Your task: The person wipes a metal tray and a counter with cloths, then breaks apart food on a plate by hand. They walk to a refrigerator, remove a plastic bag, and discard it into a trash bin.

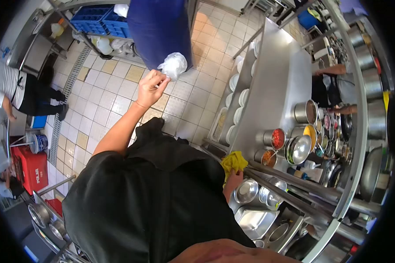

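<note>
My left hand (151, 87) is stretched out ahead over the tiled floor, its fingers pinched on a crumpled clear plastic bag (174, 65). The bag hangs in front of a tall dark-blue covered object (160, 33). Low at my right side, my right hand (233, 183) grips a bunched yellow cloth (234, 162), which hides part of the fingers. The cloth is beside the metal rails at the end of a long steel counter (274, 74).
Stacked plates (240, 115) fill the counter's lower shelf. Pots of chopped red food (277, 138) and metal bowls (301, 150) stand to the right. Blue crates (91, 21) sit on a rack. One person (19, 87) stands left near a red box (30, 168); another works across the counter.
</note>
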A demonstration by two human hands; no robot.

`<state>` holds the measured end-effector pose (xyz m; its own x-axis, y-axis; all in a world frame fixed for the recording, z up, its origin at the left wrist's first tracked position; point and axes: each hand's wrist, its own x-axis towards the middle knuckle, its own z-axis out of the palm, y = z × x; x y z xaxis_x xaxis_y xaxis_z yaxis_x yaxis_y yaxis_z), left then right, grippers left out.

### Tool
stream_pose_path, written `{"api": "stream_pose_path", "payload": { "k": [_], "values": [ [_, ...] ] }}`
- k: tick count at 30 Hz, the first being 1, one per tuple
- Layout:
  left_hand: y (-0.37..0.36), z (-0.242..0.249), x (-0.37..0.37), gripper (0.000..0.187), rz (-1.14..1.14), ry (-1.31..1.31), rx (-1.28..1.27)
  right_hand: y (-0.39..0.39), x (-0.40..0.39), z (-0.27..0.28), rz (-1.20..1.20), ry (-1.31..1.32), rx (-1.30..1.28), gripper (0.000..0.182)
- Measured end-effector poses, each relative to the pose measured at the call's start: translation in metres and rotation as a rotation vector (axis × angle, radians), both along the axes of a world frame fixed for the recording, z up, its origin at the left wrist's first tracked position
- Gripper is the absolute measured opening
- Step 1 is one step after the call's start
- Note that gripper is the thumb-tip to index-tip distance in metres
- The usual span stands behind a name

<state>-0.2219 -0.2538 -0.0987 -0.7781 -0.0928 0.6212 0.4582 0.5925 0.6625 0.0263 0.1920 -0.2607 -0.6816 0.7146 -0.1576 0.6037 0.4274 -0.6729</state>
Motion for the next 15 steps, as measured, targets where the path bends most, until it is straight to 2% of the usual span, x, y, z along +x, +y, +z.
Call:
{"api": "stream_pose_path", "payload": {
  "k": [2,5,6,8,9,11,13,15],
  "values": [
    [-0.028,0.005,-0.001,0.010,0.043,0.101,-0.125,0.010,0.006,-0.025,0.015,0.086,0.039,0.034],
    [-0.073,0.003,0.008,0.014,0.102,0.156,-0.319,0.000,0.000,-0.007,0.014,-0.017,0.061,0.036],
    [-0.088,-0.003,0.011,0.015,0.129,0.150,-0.319,-0.018,-0.006,0.017,0.020,0.076,-0.035,0.036],
    [-0.119,-0.015,0.021,0.015,0.161,0.110,-0.284,-0.016,-0.007,0.009,0.032,-0.048,0.100,0.037],
    [-0.138,-0.022,0.026,0.015,0.178,0.089,-0.263,-0.010,-0.004,0.003,0.038,-0.108,0.173,0.038],
    [-0.182,-0.042,0.038,0.012,0.218,0.032,-0.237,0.022,0.006,-0.037,0.036,0.083,0.051,0.038],
    [-0.231,-0.061,0.052,0.010,0.258,-0.021,-0.212,0.037,0.009,-0.044,0.106,0.002,0.058,0.036],
    [-0.281,-0.086,0.069,0.004,0.310,-0.119,-0.181,0.060,0.012,-0.061,0.334,-0.299,0.551,0.032]
  ]
}}
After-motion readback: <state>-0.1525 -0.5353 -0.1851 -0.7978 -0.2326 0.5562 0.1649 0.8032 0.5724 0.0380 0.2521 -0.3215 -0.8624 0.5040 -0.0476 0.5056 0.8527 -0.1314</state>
